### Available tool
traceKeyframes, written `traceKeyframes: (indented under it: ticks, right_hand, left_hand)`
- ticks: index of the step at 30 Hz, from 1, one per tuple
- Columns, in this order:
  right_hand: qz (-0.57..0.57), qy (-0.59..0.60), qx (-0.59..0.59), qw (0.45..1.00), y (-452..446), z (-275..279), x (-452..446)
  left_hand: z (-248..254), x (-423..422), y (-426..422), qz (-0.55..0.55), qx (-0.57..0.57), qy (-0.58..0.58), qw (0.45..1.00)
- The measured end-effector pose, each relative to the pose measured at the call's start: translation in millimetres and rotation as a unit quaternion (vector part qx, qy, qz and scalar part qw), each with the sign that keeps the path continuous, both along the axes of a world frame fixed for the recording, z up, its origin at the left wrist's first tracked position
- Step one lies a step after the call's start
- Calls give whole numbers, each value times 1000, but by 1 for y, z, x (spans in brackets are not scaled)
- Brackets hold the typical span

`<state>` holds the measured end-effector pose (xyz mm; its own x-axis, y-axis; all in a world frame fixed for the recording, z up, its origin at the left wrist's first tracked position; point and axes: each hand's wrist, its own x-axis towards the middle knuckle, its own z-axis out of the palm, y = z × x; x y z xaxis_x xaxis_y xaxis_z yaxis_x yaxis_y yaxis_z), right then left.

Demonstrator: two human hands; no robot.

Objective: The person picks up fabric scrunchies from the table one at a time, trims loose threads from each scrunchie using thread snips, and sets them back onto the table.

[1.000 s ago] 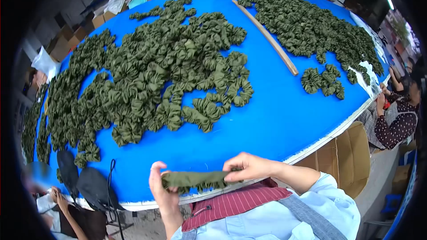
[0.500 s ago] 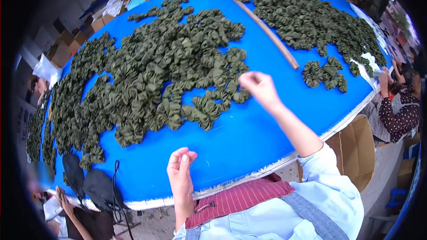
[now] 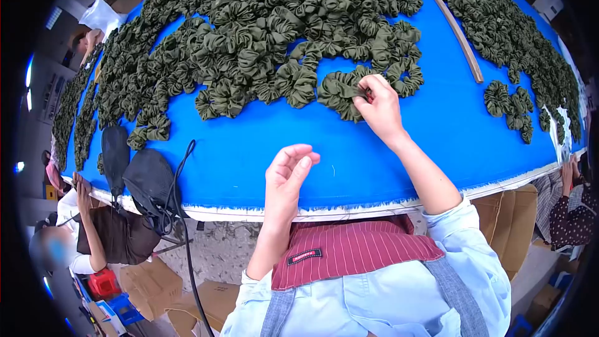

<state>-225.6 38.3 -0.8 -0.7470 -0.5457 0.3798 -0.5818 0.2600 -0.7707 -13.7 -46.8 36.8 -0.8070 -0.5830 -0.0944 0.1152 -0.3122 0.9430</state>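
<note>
A large heap of dark green gathered fabric rings [image 3: 249, 31] lies on the blue table cover [image 3: 249, 168]. At the heap's near edge my right hand [image 3: 379, 105] pinches the fabric of one green ring [image 3: 340, 95], which rests on the cover. My left hand [image 3: 291, 176] is held over the table's near edge, to the left of and nearer than my right, its fingers loosely curved and apart from the thumb, with nothing in it.
A wooden strip [image 3: 450, 19] separates the heap from a second green pile [image 3: 505, 25]. A small cluster [image 3: 508, 106] lies beside it. Black bags [image 3: 148, 178] with a cord sit at the left edge. Co-workers sit left [image 3: 93, 231] and right [image 3: 571, 212]. Cardboard boxes [image 3: 150, 284] stand below.
The green piece held between both hands a second ago has left them. My right hand has reached to the heap and closed on a ring. The view has turned.
</note>
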Motion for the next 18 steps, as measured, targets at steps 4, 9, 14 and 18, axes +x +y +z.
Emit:
traceKeyframes:
  ticks: [4,9,14,18]
  right_hand:
    - [31,-97,-70,992,19,29,24]
    - [75,-107,-109,985,32,50,46]
    - [54,-403,-135,904,48,59,34]
    - [-60,-258,-158,951,37,44,17]
  left_hand:
    - [9,-29,0,52,-93,-7,994]
    - [10,-60,-1,31,-184,1,982]
    - [28,-51,-2,10,-66,52,996]
    - [35,-43,-1,49,48,146,987]
